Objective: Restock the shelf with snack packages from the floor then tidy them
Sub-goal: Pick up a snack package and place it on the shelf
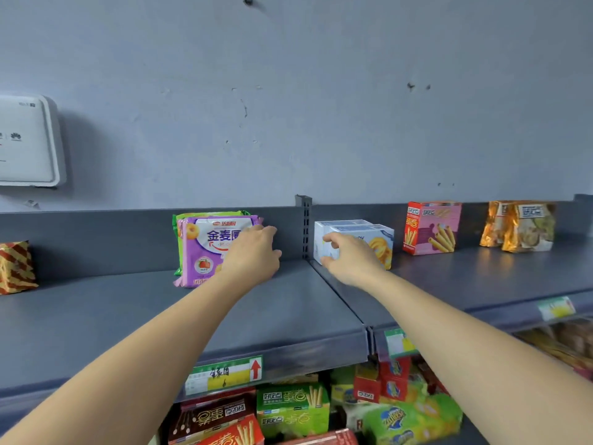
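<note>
On the grey top shelf (96, 316) a purple snack pack (205, 248) stands upright with a green pack (211, 215) behind it. My left hand (253, 255) grips the purple pack at its right edge. Right of the shelf divider stand two white-blue biscuit boxes (356, 232), one behind the other. My right hand (349, 258) holds the front box at its left end, thumb under and fingers over it.
Farther right on the shelf stand a red-pink wafer-roll box (431, 228) and gold crinkly packs (519, 226). A red-gold striped pack (16, 268) sits at the far left. A white wall box (25, 139) hangs above left. The shelf below holds several mixed snack boxes (292, 409).
</note>
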### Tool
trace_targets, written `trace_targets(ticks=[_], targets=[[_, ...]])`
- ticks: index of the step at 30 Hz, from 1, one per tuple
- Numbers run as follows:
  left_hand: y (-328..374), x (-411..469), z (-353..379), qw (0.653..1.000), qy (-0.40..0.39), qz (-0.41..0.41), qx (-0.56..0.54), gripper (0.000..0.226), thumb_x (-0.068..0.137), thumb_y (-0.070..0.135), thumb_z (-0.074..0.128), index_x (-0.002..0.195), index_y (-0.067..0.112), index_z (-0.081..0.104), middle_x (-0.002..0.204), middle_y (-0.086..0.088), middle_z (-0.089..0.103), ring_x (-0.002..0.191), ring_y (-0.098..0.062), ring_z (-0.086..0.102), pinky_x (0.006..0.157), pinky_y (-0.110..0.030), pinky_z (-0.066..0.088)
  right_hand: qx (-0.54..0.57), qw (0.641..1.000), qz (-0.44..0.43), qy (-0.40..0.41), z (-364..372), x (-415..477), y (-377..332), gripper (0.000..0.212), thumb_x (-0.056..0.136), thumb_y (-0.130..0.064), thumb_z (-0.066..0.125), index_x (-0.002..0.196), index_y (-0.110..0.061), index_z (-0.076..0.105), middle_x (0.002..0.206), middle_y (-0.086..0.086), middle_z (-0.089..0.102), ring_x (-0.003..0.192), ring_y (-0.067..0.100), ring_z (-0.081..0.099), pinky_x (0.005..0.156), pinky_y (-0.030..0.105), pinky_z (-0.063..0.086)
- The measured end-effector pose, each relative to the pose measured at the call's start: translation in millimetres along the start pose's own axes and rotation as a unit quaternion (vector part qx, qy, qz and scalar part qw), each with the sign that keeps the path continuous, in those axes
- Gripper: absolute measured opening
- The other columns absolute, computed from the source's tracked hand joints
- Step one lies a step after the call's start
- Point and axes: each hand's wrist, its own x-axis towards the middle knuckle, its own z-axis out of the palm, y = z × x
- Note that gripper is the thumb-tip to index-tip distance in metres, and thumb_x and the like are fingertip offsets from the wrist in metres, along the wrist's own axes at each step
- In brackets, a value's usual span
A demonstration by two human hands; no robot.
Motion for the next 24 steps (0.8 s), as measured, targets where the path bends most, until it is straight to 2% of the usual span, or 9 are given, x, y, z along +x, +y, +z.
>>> trace_targets(ticks=[5, 9, 15, 18, 21, 24], targets=[[64.2, -1.6, 15.4, 0.997, -0.014, 0.069, 0.022, 0.037, 0.092, 0.024, 0.053, 0.125, 0.008, 0.054, 0.121, -0.009, 0.055, 0.118, -0.030, 0.049, 0.092, -0.042, 0.046, -0.075, 0.997, 0.022, 0.030, -49.8, -35.4, 52.4, 0.042, 0.090, -0.027, 0.057, 0.131, -0.023, 0.053, 0.132, 0.002, 0.057, 0.121, 0.024, 0.052, 0.093, 0.035, 0.046], [128.1, -14.5, 28.3, 0.992, -0.029, 0.124, 0.023, 0.041, 0.094, 0.027, 0.051, 0.133, 0.013, 0.050, 0.129, -0.007, 0.053, 0.121, -0.029, 0.048, 0.091, -0.041, 0.047, -0.119, 0.990, 0.059, 0.038, -92.9, -75.1, 99.0, 0.045, 0.092, -0.031, 0.057, 0.136, -0.024, 0.049, 0.140, 0.000, 0.050, 0.128, 0.024, 0.046, 0.099, 0.038, 0.044], [226.4, -42.2, 48.0, 0.976, -0.057, 0.210, 0.011, 0.038, 0.093, 0.024, 0.051, 0.129, 0.009, 0.052, 0.126, -0.011, 0.055, 0.120, -0.032, 0.048, 0.090, -0.040, 0.047, -0.178, 0.976, 0.121, 0.042, -153.6, -145.5, 167.8, 0.048, 0.093, -0.033, 0.057, 0.139, -0.024, 0.046, 0.142, 0.002, 0.048, 0.130, 0.025, 0.044, 0.102, 0.041, 0.043], [274.6, -63.0, 56.6, 0.966, -0.067, 0.249, -0.005, 0.037, 0.092, 0.023, 0.052, 0.127, 0.008, 0.053, 0.126, -0.011, 0.055, 0.118, -0.032, 0.050, 0.089, -0.042, 0.048, -0.191, 0.967, 0.161, 0.054, -180.4, -187.8, 199.1, 0.048, 0.092, -0.032, 0.058, 0.138, -0.024, 0.047, 0.140, 0.002, 0.049, 0.129, 0.024, 0.046, 0.102, 0.039, 0.044], [322.6, -86.1, 66.3, 0.956, -0.080, 0.280, -0.030, 0.042, 0.093, 0.026, 0.054, 0.132, 0.010, 0.051, 0.132, -0.010, 0.054, 0.121, -0.031, 0.049, 0.094, -0.043, 0.047, -0.209, 0.954, 0.205, 0.060, -207.0, -230.9, 226.7, 0.048, 0.090, -0.033, 0.059, 0.136, -0.023, 0.049, 0.139, 0.004, 0.051, 0.128, 0.026, 0.047, 0.101, 0.038, 0.044], [368.2, -110.1, 76.4, 0.943, -0.084, 0.319, -0.051, 0.042, 0.092, 0.030, 0.057, 0.130, 0.014, 0.053, 0.128, -0.008, 0.057, 0.117, -0.028, 0.053, 0.092, -0.042, 0.050, -0.224, 0.941, 0.248, 0.060, -230.2, -275.9, 252.4, 0.048, 0.090, -0.032, 0.058, 0.136, -0.021, 0.050, 0.138, 0.005, 0.052, 0.126, 0.028, 0.048, 0.101, 0.036, 0.043]])
